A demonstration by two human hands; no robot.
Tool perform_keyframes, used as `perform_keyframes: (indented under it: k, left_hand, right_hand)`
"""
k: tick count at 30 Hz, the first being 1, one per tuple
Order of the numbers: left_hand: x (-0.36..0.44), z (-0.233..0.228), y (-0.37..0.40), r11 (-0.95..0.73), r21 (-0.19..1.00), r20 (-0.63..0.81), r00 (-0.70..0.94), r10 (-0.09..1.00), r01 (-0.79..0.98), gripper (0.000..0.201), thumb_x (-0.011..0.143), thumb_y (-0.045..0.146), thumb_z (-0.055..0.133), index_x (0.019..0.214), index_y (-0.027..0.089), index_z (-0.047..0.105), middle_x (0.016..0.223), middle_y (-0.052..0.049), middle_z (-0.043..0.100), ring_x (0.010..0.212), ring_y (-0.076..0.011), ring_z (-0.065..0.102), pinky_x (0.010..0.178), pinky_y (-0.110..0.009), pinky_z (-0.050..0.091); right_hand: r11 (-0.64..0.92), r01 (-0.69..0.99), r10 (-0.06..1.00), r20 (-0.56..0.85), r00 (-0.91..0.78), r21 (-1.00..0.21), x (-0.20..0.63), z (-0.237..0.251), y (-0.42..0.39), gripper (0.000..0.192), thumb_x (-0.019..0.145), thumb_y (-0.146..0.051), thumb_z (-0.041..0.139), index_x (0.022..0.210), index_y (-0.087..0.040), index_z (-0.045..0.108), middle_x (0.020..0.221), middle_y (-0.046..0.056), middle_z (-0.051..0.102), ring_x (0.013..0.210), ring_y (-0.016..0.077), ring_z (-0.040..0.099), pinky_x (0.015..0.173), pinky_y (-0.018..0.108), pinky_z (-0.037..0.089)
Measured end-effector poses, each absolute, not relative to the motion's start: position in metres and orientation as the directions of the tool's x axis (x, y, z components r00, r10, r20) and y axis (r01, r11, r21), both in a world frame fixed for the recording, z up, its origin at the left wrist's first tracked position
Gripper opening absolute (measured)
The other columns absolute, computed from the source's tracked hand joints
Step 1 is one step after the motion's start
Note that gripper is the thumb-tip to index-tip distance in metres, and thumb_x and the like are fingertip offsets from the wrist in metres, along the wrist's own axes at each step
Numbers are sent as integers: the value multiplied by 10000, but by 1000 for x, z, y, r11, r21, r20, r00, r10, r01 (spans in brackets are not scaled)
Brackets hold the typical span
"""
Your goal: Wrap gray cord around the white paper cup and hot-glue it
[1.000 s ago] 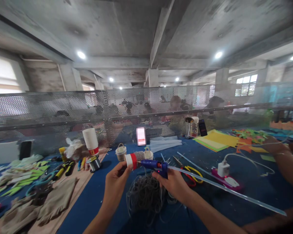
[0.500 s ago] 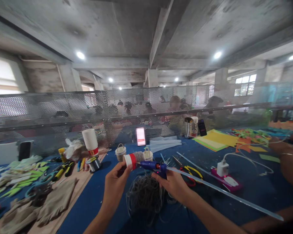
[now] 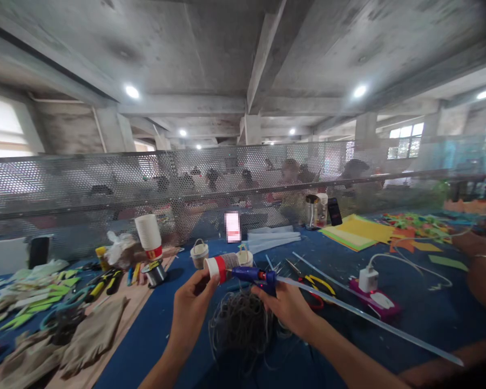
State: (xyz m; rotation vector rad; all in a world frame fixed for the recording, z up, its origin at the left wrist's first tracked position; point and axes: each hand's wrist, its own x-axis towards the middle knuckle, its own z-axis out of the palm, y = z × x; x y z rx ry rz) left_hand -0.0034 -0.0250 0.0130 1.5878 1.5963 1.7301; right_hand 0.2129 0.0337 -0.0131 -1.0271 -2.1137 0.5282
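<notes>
While our left hand (image 3: 190, 310) grips the cup (image 3: 221, 266) and our right hand (image 3: 285, 305) clamps the glue gun (image 3: 254, 276), tangled cord (image 3: 241, 324) lies beneath the cup, scissors (image 3: 318, 286) just right.

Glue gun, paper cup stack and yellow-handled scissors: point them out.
glue gun (image 3: 256, 276), head view, on its blue body.
paper cup stack (image 3: 148, 232), head view, on the white side.
yellow-handled scissors (image 3: 321, 283), head view, on a handle loop.

People behind the mesh screen (image 3: 105, 183) blurred beyond telling, pixelated patch (image 3: 232, 226) before it unreadable, co-worker's forearm (image 3: 484, 270) cut off rightwards, glue stick (image 3: 372, 321) end lost in shadow.
</notes>
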Motion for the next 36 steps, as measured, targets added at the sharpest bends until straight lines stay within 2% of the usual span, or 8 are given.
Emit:
perform_keyframes:
  k: [8, 13, 17, 36]
  left_hand:
    - [-5, 12, -24, -345, 810, 523, -320, 790, 473, 318, 814, 435, 624, 950, 168, 730, 852, -22, 733, 778, -199, 627, 705, -247, 469]
    - [-6, 11, -23, -358, 795, 536, -293, 792, 489, 308, 824, 424, 614, 965, 173, 723, 883, -22, 736, 788, -197, 627, 717, -248, 466]
    - [-7, 8, -22, -351, 788, 542, -298, 786, 507, 300, 828, 427, 609, 937, 168, 718, 833, -12, 717, 742, -184, 608, 672, -234, 452]
    - [-5, 11, -22, -384, 764, 576, -279, 769, 518, 290, 811, 426, 625, 920, 181, 737, 860, -23, 714, 749, -186, 610, 679, -238, 466]
  right_hand:
    - [597, 500, 801, 428, -419, -627, 214, -14, 35, 479, 910, -586, 454, 914, -173, 696, 574, 12, 659, 596, 201, 637, 611, 270, 426]
    - [595, 502, 802, 431, -413, -627, 214, -13, 35, 457, 914, -569, 461, 867, -175, 688, 576, 13, 661, 607, 199, 639, 610, 264, 426]
    - [591, 497, 805, 428, -410, -636, 214, -13, 35, 436, 913, -551, 479, 835, -173, 683, 572, 12, 658, 608, 198, 637, 599, 260, 422]
    - [573, 446, 817, 429, -386, -688, 215, -11, 35, 425, 907, -545, 489, 815, -175, 676, 569, 13, 650, 583, 192, 635, 596, 261, 437]
